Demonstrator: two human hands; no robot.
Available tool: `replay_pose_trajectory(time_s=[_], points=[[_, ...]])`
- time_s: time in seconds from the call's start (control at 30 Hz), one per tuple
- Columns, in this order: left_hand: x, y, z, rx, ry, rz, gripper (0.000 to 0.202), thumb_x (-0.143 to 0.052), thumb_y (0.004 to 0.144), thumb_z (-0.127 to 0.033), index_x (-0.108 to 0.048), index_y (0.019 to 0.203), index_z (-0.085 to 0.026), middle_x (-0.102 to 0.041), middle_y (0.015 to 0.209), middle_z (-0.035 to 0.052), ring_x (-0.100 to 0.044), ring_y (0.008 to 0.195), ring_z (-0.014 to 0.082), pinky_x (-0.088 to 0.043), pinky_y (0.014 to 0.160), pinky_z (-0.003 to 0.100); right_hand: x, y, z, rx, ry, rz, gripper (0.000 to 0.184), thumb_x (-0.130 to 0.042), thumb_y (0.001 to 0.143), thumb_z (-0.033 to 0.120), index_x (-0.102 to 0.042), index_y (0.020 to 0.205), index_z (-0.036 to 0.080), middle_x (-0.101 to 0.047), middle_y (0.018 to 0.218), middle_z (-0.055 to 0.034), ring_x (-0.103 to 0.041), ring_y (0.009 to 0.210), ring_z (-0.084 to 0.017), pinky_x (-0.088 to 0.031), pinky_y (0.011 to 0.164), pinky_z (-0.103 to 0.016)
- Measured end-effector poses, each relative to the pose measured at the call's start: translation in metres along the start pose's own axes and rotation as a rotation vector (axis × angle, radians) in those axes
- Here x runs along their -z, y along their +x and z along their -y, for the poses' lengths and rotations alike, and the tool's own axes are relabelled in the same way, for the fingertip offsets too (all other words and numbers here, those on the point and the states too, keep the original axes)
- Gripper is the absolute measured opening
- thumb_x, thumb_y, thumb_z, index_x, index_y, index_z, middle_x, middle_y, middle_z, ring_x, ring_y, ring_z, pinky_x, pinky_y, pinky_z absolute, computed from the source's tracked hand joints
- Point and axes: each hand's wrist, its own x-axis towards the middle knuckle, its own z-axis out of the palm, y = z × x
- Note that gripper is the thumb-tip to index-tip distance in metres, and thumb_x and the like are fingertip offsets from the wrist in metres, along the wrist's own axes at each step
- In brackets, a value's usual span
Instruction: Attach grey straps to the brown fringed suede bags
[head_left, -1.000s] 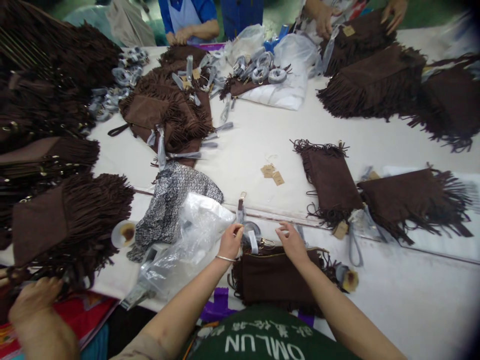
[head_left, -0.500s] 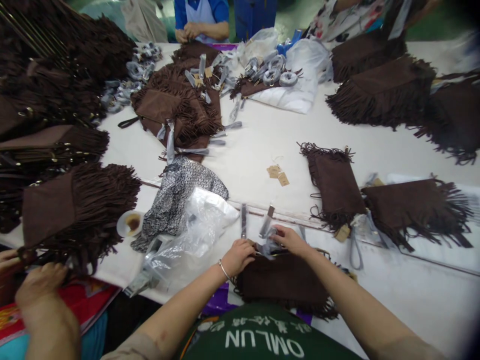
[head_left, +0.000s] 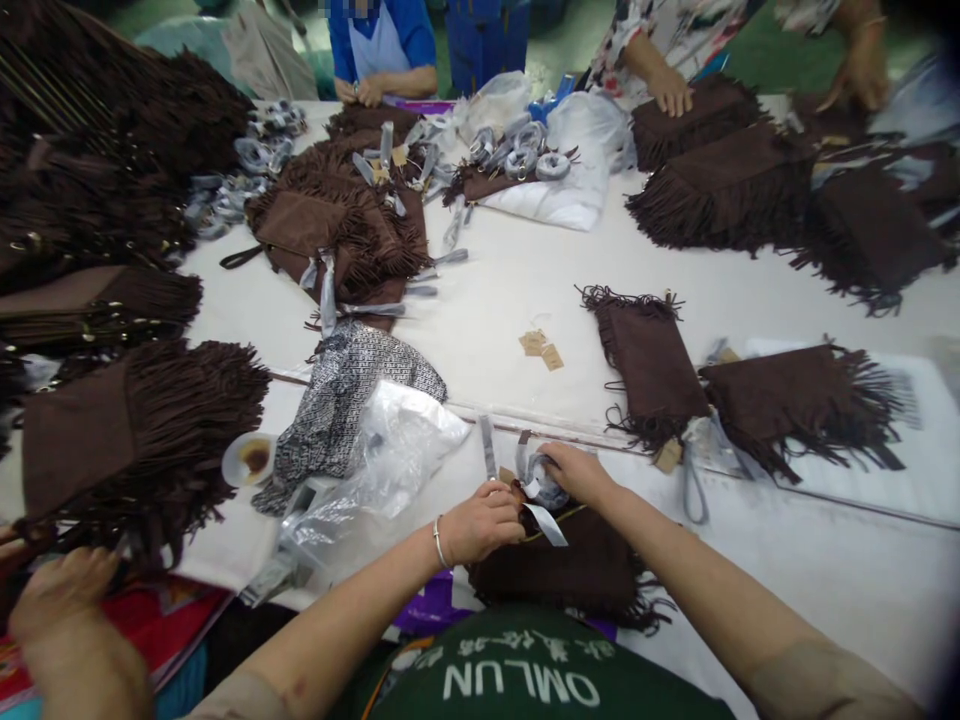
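A dark brown fringed bag (head_left: 555, 572) lies in front of me at the table's near edge, its zipped top edge partly pulled up. My left hand (head_left: 484, 522) is closed on the bag's top left corner. A coiled strap in grey wrapping (head_left: 546, 488) is held in my right hand (head_left: 581, 474), over the bag's opening. A white strip (head_left: 547, 524) sticks out between the hands. A grey-wrapped wrist strap (head_left: 487, 447) extends from the bag beyond my left hand. A tan tag shows beside it, partly hidden by the fingers.
Crumpled clear plastic (head_left: 375, 470) and a black-and-white patterned cloth (head_left: 352, 390) lie left of my hands. Fringed bags (head_left: 649, 360) rest on the right, tan tags (head_left: 541, 347) ahead. A small dish (head_left: 250, 459) stands near stacked bags (head_left: 82, 425). Co-workers' hands (head_left: 667, 88) are around the table.
My right hand has brought the coiled strap over the bag's opening, and the bag's top edge is lifted. A white strip now shows. A co-worker's hands have appeared at the far right.
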Motion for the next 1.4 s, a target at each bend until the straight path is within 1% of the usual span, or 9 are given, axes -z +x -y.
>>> replay_pose_trajectory(time_s=[0.17,0.4,0.5,0.6,0.77,1.0,1.17,1.3,1.4], points=[[0.002,-0.008,0.007,0.257,-0.035,-0.111,0.020,-0.040,0.090,-0.026,-0.059,0.092,-0.019,-0.059,0.089,0.0047,-0.047,0.094,0.0155,-0.035,0.092,0.033,-0.016,-0.035,0.008,0.427,0.091,0.218,0.027,-0.039,0.083,0.022,-0.060,0.099,0.026,-0.060,0.100,-0.0045,-0.050,0.096,-0.019,-0.040,0.083,-0.032],[-0.001,0.010,-0.003,0.194,-0.067,-0.064,0.025,-0.035,0.091,-0.023,-0.059,0.096,-0.020,-0.061,0.093,0.0058,-0.047,0.101,0.0166,-0.030,0.101,0.038,-0.023,-0.047,0.030,0.187,0.299,0.497,0.019,-0.050,0.062,0.008,-0.065,0.065,0.020,-0.062,0.062,-0.0025,-0.053,0.060,-0.016,-0.043,0.060,-0.029],[-0.003,-0.001,0.004,0.308,-0.040,-0.054,0.020,-0.038,0.090,-0.024,-0.058,0.091,-0.019,-0.059,0.092,0.0054,-0.047,0.099,0.0166,-0.030,0.101,0.038,0.000,-0.037,0.017,0.156,0.620,0.243,0.032,-0.038,0.073,0.014,-0.065,0.087,0.024,-0.066,0.084,0.0008,-0.058,0.077,-0.014,-0.046,0.076,-0.028],[-0.004,-0.016,0.013,0.485,0.029,0.028,0.017,-0.044,0.088,-0.027,-0.057,0.082,-0.018,-0.059,0.084,0.0041,-0.049,0.091,0.0172,-0.028,0.101,0.042,0.004,-0.046,-0.024,-0.130,0.493,-0.090,0.030,-0.036,0.079,0.022,-0.062,0.093,0.021,-0.065,0.097,-0.0031,-0.056,0.093,-0.017,-0.042,0.089,-0.033],[-0.019,-0.005,0.015,0.479,0.046,0.062,0.027,-0.047,0.085,-0.039,-0.059,0.098,-0.019,-0.061,0.100,0.0073,-0.050,0.102,0.0208,-0.030,0.100,0.044,-0.036,-0.091,-0.066,-0.396,0.348,-0.050,0.039,-0.040,0.081,0.046,-0.060,0.099,0.016,-0.061,0.102,-0.0104,-0.057,0.091,-0.022,-0.042,0.086,-0.038],[-0.042,0.008,0.042,0.573,-0.300,0.584,0.026,-0.062,0.071,-0.045,-0.069,0.085,-0.024,-0.066,0.074,0.0022,-0.061,0.072,0.0186,-0.044,0.064,0.027,-0.034,-0.112,-0.048,-0.375,0.621,-0.094,0.040,-0.049,0.077,0.047,-0.059,0.107,0.022,-0.061,0.111,-0.0063,-0.055,0.102,-0.021,-0.041,0.094,-0.036],[-0.050,0.013,0.041,0.621,-0.148,0.413,0.033,-0.058,0.074,-0.049,-0.067,0.086,-0.020,-0.066,0.081,0.0064,-0.061,0.078,0.0222,-0.045,0.069,0.031,-0.038,-0.122,-0.060,-0.587,0.357,-0.143,0.042,-0.035,0.082,0.053,-0.062,0.076,0.022,-0.065,0.079,-0.0066,-0.060,0.079,-0.024,-0.045,0.078,-0.042],[-0.065,0.041,0.018,0.535,-0.161,0.199,0.047,-0.056,0.076,-0.051,-0.056,0.110,-0.018,-0.064,0.094,0.0083,-0.059,0.089,0.0221,-0.045,0.078,0.032,-0.066,-0.125,-0.050,-0.531,0.442,-0.125,0.043,-0.042,0.078,0.055,-0.062,0.095,0.020,-0.065,0.099,-0.0078,-0.057,0.096,-0.025,-0.043,0.089,-0.042],[-0.073,0.053,0.007,0.512,-0.148,0.381,0.047,-0.051,0.075,-0.059,-0.064,0.094,-0.018,-0.066,0.086,0.0100,-0.061,0.082,0.0247,-0.046,0.071,0.034,-0.077,-0.129,-0.043,-0.534,0.682,-0.190,0.051,-0.048,0.076,0.051,-0.054,0.115,0.020,-0.059,0.117,-0.0074,-0.053,0.109,-0.022,-0.038,0.100,-0.040]])
